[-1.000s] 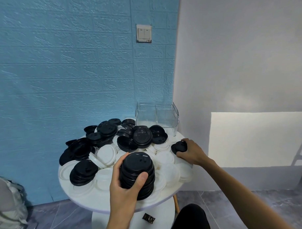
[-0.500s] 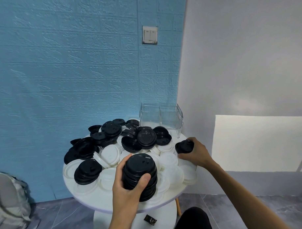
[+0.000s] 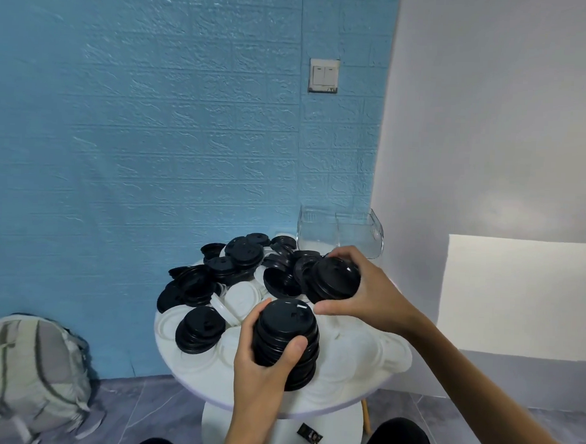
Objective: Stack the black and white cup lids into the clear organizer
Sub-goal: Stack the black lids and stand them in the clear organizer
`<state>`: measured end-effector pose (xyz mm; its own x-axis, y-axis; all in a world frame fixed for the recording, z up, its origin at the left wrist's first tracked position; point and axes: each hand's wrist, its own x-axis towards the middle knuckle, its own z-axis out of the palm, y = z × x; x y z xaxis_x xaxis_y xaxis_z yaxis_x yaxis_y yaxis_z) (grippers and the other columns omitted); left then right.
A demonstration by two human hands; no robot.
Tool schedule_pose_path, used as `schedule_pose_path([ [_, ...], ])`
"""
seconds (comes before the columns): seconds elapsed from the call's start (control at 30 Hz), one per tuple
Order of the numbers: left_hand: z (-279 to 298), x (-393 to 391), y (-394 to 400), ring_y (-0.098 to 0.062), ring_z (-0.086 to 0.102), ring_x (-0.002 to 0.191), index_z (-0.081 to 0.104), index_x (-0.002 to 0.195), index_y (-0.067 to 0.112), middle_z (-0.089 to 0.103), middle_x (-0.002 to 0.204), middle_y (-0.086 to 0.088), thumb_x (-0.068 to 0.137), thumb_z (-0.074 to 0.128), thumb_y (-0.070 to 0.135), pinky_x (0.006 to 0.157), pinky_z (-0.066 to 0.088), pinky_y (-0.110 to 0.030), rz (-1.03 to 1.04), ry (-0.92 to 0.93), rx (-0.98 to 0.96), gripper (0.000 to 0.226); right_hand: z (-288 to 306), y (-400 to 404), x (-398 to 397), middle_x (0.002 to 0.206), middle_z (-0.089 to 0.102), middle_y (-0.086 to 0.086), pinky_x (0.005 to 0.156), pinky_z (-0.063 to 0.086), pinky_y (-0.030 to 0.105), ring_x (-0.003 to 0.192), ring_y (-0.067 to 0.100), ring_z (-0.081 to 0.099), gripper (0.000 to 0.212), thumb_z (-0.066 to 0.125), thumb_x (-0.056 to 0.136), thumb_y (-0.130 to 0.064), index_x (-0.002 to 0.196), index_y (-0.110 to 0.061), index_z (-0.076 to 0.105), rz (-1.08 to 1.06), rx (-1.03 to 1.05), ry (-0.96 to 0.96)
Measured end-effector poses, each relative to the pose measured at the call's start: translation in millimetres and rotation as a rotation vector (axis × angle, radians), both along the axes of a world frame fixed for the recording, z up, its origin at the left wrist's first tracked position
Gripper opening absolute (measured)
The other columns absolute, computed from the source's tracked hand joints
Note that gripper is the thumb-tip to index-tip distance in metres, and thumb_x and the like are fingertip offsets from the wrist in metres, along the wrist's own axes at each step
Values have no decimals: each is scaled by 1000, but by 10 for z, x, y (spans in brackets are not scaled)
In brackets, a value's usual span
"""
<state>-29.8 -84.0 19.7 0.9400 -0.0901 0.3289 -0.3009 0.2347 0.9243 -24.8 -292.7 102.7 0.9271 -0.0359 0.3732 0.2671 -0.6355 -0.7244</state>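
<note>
My left hand (image 3: 263, 360) grips a tall stack of black lids (image 3: 286, 338) near the front of the round white table (image 3: 193, 374). Just above and behind that stack, my right hand (image 3: 372, 294) holds a single black lid (image 3: 336, 278), tilted, fingers curled round its rim. Loose black lids (image 3: 244, 253) and white lids (image 3: 241, 298) lie heaped over the table top. The clear organizer (image 3: 341, 231) stands at the table's far right edge, against the wall; it looks empty.
A smaller stack of black lids (image 3: 200, 328) sits at the table's front left. A grey backpack (image 3: 30, 372) lies on the floor to the left. The blue wall with a light switch (image 3: 323, 75) is close behind the table.
My right hand lifted the black lid off the table's right side and carried it left, toward the stack in my left hand. The left hand kept its grip.
</note>
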Motion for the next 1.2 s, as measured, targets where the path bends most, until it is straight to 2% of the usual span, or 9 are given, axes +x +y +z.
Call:
schedule_pose_path([
  [0.17, 11, 33, 82, 1, 67, 108, 61, 117, 57, 71, 116, 22, 51, 83, 52, 92, 50, -23, 41, 25, -10, 69, 233, 69, -82, 115, 61, -19, 93, 53, 25, 108, 2, 60, 78, 98, 58, -38, 121, -39, 52, 76, -237, 7],
  [0.37, 44, 30, 70, 5, 66, 104, 60, 127, 39, 71, 111, 26, 55, 86, 44, 84, 48, -5, 50, -20, 13, 76, 402, 141, -171, 118, 57, -23, 95, 49, 29, 111, 3, 55, 79, 94, 60, -37, 125, -42, 49, 170, -451, 46],
  [0.5, 17, 26, 75, 6, 66, 105, 59, 127, 37, 70, 112, 26, 58, 87, 40, 84, 47, -5, 46, -19, 26, 75, 529, 141, -232, 115, 65, -19, 94, 53, 31, 109, 7, 63, 75, 96, 61, -25, 123, -38, 54, 221, -325, 53],
  [0.6, 9, 11, 74, 4, 66, 108, 60, 127, 37, 71, 115, 24, 55, 85, 48, 85, 48, -6, 39, -24, 38, 78, 511, 149, -209, 118, 66, -16, 97, 53, 29, 112, 9, 65, 76, 96, 62, -19, 124, -36, 56, 255, -198, 72],
  [0.73, -52, 37, -36, 6, 66, 103, 61, 122, 42, 70, 109, 29, 70, 95, 22, 84, 49, -6, 84, 18, 69, 66, 98, 293, 30, 118, 68, -8, 98, 53, 30, 112, 13, 66, 73, 89, 65, -3, 125, -30, 58, 212, 17, -14],
  [0.83, -131, 83, -80, 10, 63, 103, 59, 122, 48, 68, 110, 32, 72, 93, 22, 82, 46, -3, 165, 55, 83, 66, -281, 319, 171, 119, 67, -8, 98, 52, 27, 112, 12, 66, 71, 85, 69, 4, 126, -27, 56, 117, 194, -66],
  [1.03, -228, 109, -60, 12, 62, 104, 59, 122, 50, 66, 111, 33, 72, 93, 23, 84, 47, -7, 199, 75, 85, 67, -459, 271, 220, 123, 66, -11, 97, 53, 22, 113, 4, 65, 69, 92, 74, -14, 129, -31, 54, 40, 302, -18],
  [1.13, -221, 121, -30, 6, 64, 107, 60, 126, 46, 68, 113, 30, 73, 92, 21, 91, 49, -17, 181, 63, 70, 67, -357, 261, 120, 121, 66, -17, 94, 51, 19, 116, 6, 64, 70, 91, 70, -24, 130, -31, 56, 110, 318, -1],
  [1.2, -189, 91, -28, 7, 65, 105, 59, 125, 46, 68, 111, 31, 74, 92, 20, 88, 50, -14, 152, 45, 74, 66, -301, 306, 42, 123, 65, -17, 95, 52, 21, 119, 10, 64, 72, 88, 68, -28, 133, -30, 56, 184, 276, 26],
])
